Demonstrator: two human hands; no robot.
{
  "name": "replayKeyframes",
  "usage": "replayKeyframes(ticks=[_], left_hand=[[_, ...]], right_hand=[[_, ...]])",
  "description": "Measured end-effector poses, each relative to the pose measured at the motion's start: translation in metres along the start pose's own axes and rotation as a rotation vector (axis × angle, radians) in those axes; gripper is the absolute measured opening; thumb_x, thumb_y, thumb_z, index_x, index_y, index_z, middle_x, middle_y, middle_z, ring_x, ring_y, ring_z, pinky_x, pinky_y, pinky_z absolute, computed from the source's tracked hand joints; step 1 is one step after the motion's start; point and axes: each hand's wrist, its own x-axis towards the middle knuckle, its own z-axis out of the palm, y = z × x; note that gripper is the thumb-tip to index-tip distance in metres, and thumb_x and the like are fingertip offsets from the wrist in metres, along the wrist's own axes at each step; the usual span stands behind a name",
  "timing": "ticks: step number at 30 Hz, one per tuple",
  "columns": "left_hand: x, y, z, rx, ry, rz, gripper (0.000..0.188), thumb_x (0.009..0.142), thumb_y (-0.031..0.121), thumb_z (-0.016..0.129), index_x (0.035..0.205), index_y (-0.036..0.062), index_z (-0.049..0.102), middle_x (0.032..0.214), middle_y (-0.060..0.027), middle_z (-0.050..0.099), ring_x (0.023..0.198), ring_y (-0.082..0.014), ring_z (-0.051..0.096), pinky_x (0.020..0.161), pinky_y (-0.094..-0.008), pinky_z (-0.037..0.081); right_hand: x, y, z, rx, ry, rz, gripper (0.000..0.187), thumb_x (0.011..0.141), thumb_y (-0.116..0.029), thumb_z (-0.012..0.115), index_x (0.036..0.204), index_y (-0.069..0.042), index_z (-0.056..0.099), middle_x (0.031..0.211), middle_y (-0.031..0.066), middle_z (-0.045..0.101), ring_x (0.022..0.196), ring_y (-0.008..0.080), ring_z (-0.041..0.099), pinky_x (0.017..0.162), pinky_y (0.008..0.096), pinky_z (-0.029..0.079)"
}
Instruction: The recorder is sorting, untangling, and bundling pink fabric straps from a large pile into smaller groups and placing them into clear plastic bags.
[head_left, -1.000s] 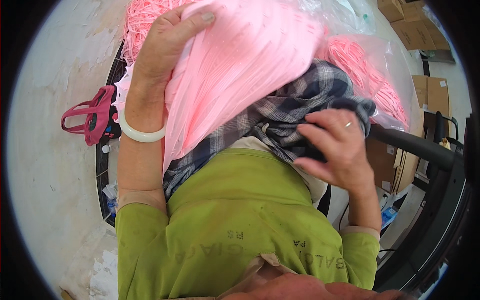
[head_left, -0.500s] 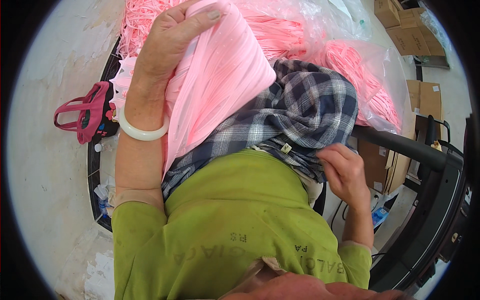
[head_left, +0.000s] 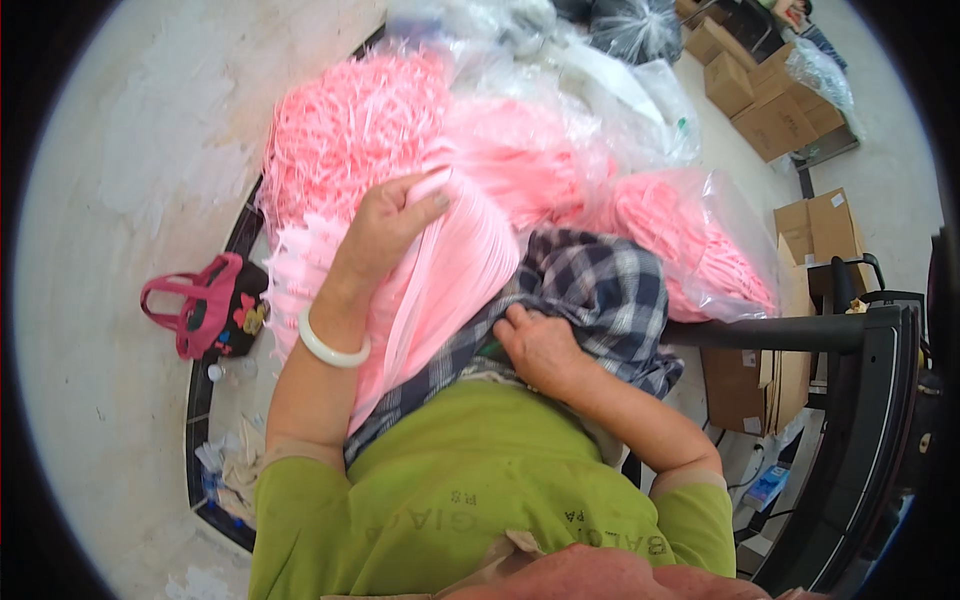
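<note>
— Clamped, that's how the left hand sits: thumb over the top edge of a thick stack of pink sheets, the other fingers hooked across the far edge, so the pile is pinched from both sides.

— And where does the stack rest?

— On the lap, leaning against the left forearm and lying over a blue-and-white plaid cloth. It runs from the hand down toward the green shirt. Holding it by the upper edge probably keeps the thin sheets squared instead of sliding apart.

— What about the right hand?

— It lies knuckles-up on the plaid cloth just beside the stack's lower edge, fingers curled and pressed into the fabric. Whether it grips a fold or only presses, I cannot tell; the fingertips are tucked under.

— Why press there?

— Likely to hold the cloth flat as a pad beneath the sheets.

— Anything around them?

— Beyond the stack, heaps of loose pink strips and clear plastic bags of pink material sit within reach. A pink handbag lies on the concrete floor to the left, well apart. A white bangle circles the left wrist. Cardboard boxes stand far right, and a dark metal frame curves past the right elbow.
</note>
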Motion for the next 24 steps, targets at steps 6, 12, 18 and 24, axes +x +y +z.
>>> replayKeyframes(ticks=[6, 12, 18, 24], left_hand=[[-0.002, 0.007, -0.002, -0.105, -0.018, 0.010, 0.025, 0.086, 0.012, 0.058, 0.106, -0.0019, 0.060, 0.087, -0.0003, 0.062, 0.078, -0.0059, 0.056, 0.070, -0.0206, 0.045], [0.001, 0.011, -0.001, -0.145, -0.002, -0.002, 0.025, 0.086, 0.013, 0.058, 0.106, -0.0019, 0.060, 0.088, -0.0009, 0.063, 0.077, -0.0061, 0.057, 0.071, -0.0211, 0.046], [0.002, 0.018, 0.011, -0.072, -0.098, 0.028, 0.028, 0.084, 0.012, 0.059, 0.107, -0.0035, 0.059, 0.097, -0.0027, 0.062, 0.088, -0.0073, 0.055, 0.080, -0.0217, 0.043], [-0.011, 0.041, 0.026, 0.063, -0.250, 0.089, 0.030, 0.084, 0.011, 0.060, 0.109, -0.0053, 0.058, 0.096, -0.0011, 0.061, 0.086, -0.0052, 0.053, 0.077, -0.0204, 0.043]], right_hand=[[-0.002, -0.001, -0.012, -0.060, -0.164, -0.097, 0.017, 0.072, -0.013, 0.056, 0.085, -0.003, 0.057, 0.078, 0.0125, 0.059, 0.067, 0.0271, 0.063, 0.053, 0.0372, 0.049], [-0.029, -0.008, -0.076, 0.103, -0.007, 0.030, 0.012, 0.072, -0.012, 0.057, 0.080, -0.004, 0.054, 0.073, 0.0118, 0.059, 0.066, 0.0299, 0.061, 0.057, 0.0392, 0.049], [-0.032, 0.043, -0.113, 0.342, 0.365, 0.118, 0.017, 0.076, -0.007, 0.061, 0.093, -0.006, 0.059, 0.066, 0.0104, 0.059, 0.056, 0.0270, 0.056, 0.054, 0.0353, 0.046], [0.028, 0.065, -0.129, 0.073, 0.479, -0.018, 0.031, 0.078, -0.003, 0.056, 0.110, -0.006, 0.058, 0.098, 0.0139, 0.062, 0.097, 0.0207, 0.056, 0.081, 0.0341, 0.044]])
